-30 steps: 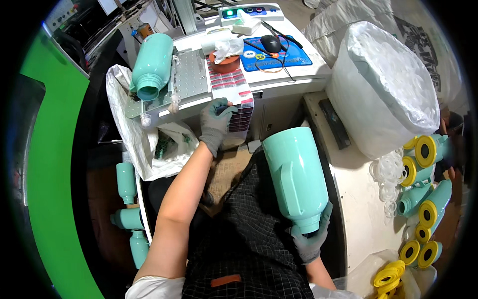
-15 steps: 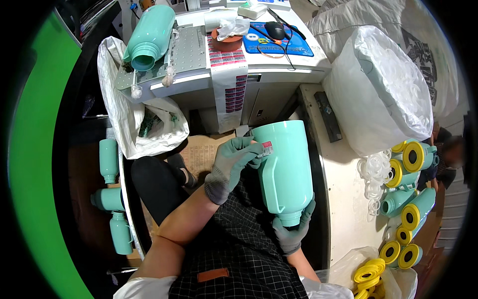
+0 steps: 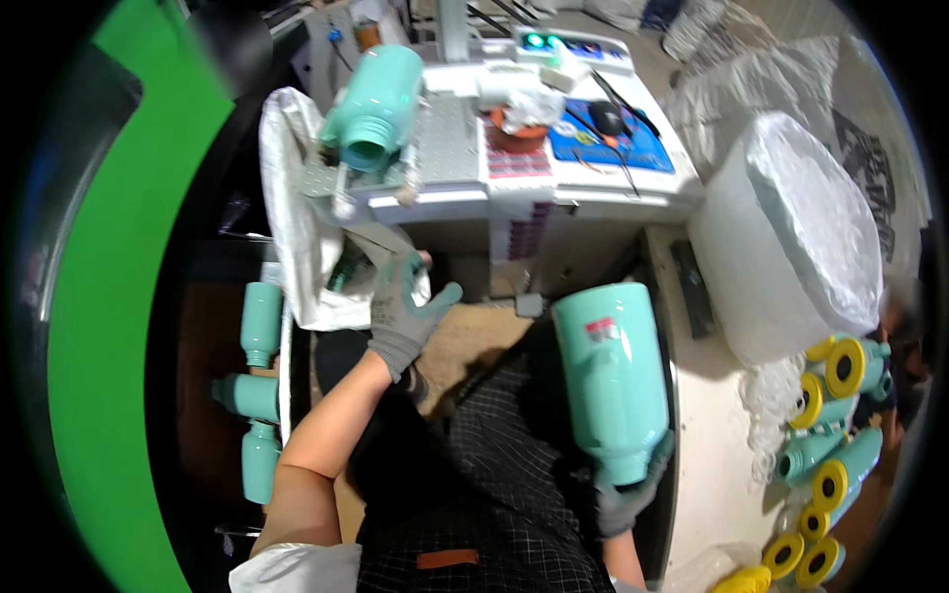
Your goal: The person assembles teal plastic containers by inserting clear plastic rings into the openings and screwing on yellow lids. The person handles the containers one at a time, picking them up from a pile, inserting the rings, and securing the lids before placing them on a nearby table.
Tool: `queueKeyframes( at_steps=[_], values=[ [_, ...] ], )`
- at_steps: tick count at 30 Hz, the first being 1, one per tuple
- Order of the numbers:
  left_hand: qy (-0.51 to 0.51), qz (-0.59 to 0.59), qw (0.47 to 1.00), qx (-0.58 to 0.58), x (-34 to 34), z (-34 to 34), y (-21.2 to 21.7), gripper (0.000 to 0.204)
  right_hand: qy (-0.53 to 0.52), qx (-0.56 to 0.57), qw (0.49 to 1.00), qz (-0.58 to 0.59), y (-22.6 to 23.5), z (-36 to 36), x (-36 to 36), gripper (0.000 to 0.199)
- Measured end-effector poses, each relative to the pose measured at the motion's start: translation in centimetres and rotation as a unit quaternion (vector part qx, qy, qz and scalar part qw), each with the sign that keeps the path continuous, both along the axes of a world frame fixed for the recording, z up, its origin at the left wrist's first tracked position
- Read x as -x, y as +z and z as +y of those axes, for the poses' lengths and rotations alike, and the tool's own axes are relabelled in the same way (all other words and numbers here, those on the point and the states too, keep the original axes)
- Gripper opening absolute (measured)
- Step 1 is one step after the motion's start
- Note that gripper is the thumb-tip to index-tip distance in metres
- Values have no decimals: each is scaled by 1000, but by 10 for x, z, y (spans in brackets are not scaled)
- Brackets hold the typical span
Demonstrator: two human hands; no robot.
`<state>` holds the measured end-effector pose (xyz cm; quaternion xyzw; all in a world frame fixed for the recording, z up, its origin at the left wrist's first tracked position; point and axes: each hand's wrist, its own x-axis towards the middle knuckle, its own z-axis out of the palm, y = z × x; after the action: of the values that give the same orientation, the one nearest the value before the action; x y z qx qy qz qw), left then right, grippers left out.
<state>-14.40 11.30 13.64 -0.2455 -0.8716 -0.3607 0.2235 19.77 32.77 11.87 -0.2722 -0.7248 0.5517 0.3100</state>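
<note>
A mint-green jug body [image 3: 615, 390] is tilted over my lap, its threaded neck toward me and its wide end away. My right hand [image 3: 633, 499], in a grey glove, is closed around the neck end; part of the fingers is hidden beneath it. A small red-and-white label [image 3: 600, 329] sits on the jug's side near the wide end, above the handle. My left hand [image 3: 405, 311], gloved in grey and green, is held out beside a white sack [image 3: 297, 227]. Its thumb and fingers are spread, with nothing between them.
Ahead, a white bench [image 3: 633, 210] carries another mint-green jug body [image 3: 381, 104], a roll of brown tape [image 3: 516, 136], a label strip [image 3: 516, 232] and a blue mat [image 3: 638, 153]. At right are a large translucent bag [image 3: 781, 247], white rings [image 3: 771, 400] and yellow-ringed jugs [image 3: 828, 484].
My left hand has come away from the jug and moved left, its fingers opening. The label now lies on the jug's side. The jug has turned slightly in my right hand.
</note>
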Motion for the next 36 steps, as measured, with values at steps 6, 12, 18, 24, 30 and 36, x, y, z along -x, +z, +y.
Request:
queueKeyframes(
  at_steps=[6,12,18,24,30,36],
  values=[
    [93,316,913,243,138,-56,70,90,-24,-89,992,83,16,23,41,111],
    [-21,299,909,290,172,-63,87,67,21,-81,981,174,43,25,124,105],
    [-117,399,908,43,-13,-118,116,61,65,-239,954,169,73,38,206,92],
    [-203,-14,956,-212,-106,-104,55,95,150,-508,840,116,124,-62,349,90],
    [-154,-189,961,-128,-131,-102,39,93,176,-613,769,-35,113,-135,478,88],
    [-188,-140,962,-139,-124,-112,39,84,190,-616,752,-140,123,-164,509,85]
  ],
)
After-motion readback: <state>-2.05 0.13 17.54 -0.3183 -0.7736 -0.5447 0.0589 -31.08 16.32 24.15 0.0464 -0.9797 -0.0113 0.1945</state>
